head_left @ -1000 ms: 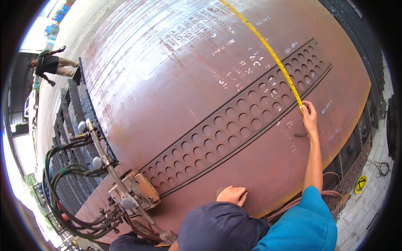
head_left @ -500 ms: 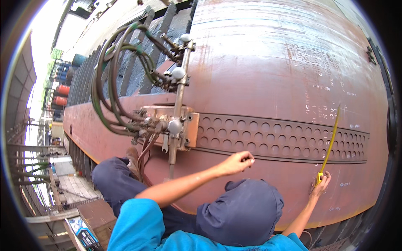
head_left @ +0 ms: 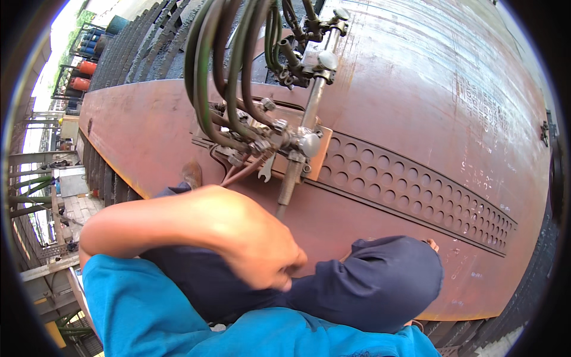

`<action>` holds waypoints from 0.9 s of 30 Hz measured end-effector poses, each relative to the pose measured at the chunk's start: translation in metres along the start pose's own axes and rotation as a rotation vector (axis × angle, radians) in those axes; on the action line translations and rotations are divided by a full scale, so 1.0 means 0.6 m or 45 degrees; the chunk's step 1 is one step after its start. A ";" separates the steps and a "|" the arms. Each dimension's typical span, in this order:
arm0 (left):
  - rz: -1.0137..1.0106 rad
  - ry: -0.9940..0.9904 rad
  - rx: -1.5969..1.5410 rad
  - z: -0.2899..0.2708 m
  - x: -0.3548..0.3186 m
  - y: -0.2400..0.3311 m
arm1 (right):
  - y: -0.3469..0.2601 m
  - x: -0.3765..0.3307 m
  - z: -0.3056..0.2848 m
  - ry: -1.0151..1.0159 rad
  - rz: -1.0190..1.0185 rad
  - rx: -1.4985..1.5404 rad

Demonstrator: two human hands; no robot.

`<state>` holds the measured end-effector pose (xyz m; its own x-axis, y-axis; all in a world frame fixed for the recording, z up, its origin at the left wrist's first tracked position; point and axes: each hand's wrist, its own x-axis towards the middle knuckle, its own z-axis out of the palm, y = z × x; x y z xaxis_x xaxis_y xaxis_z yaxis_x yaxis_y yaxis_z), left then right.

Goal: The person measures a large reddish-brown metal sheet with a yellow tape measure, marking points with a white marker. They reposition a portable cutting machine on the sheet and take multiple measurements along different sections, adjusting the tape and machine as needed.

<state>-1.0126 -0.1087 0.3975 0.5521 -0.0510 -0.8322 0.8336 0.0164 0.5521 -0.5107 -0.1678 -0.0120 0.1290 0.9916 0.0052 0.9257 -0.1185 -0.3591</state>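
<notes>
The person's left hand (head_left: 262, 250) fills the centre of the view, close to the camera. Its fingers are curled in toward the palm in a loose fist, and nothing can be seen inside it. It hovers over the person's dark navy trouser knee (head_left: 380, 285), though whether it touches the cloth cannot be told. The forearm runs off toward 9 o'clock, ending in a bright blue sleeve (head_left: 137, 309).

The right hand (head_left: 432, 244) is almost hidden — only fingertips peek past the knee at about 4 o'clock, resting on the plate, and how far they are spread cannot be told.

Beneath everything lies a large rust-brown steel plate (head_left: 428, 101). A band of round punched holes (head_left: 416, 190) crosses it from the centre toward 4 o'clock. At 12 o'clock, just above the left hand, stands a metal cutting-torch machine (head_left: 297, 149) with a tan base, its nozzle pointing down at the plate. A bundle of dark green hoses (head_left: 220, 77) arches up from it toward 11 o'clock.
</notes>
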 end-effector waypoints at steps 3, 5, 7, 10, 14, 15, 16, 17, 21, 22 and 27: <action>0.570 -0.309 -0.210 -0.039 -0.099 -0.101 | 0.032 0.026 0.009 0.123 -0.002 0.025; 0.627 -0.331 -0.385 -0.048 -0.201 -0.177 | 0.043 0.023 0.027 0.118 -0.021 0.101; 0.555 -0.092 -0.528 -0.081 -0.275 -0.316 | 0.031 0.061 -0.026 0.129 0.073 0.104; 0.334 0.629 -1.155 -0.070 -0.257 -0.616 | -0.047 0.113 -0.157 0.190 0.158 0.401; -0.239 1.080 -1.238 0.002 -0.150 -0.880 | -0.295 0.129 -0.321 0.247 0.320 0.714; -0.206 1.108 -1.268 0.021 -0.111 -0.920 | -0.338 0.116 -0.355 0.289 0.273 0.868; -0.096 1.140 -1.264 0.048 -0.076 -0.966 | -0.390 0.102 -0.382 0.328 0.210 1.026; 0.068 1.055 -1.291 0.066 -0.043 -0.988 | -0.438 0.086 -0.409 0.357 0.142 1.172; 0.546 1.085 -1.399 0.108 0.072 -1.024 | -0.636 -0.037 -0.455 0.404 0.028 1.255; 0.555 1.141 -1.453 0.114 0.079 -1.025 | -0.660 -0.068 -0.441 0.380 0.041 1.264; 0.538 1.181 -1.569 0.108 0.098 -1.024 | -0.779 -0.197 -0.470 0.270 0.058 0.958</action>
<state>-1.4930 -0.1867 0.0126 0.1696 0.7552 -0.6332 -0.1263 0.6538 0.7460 -0.8584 -0.2438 0.4184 0.2963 0.9468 0.1260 0.4378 -0.0174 -0.8989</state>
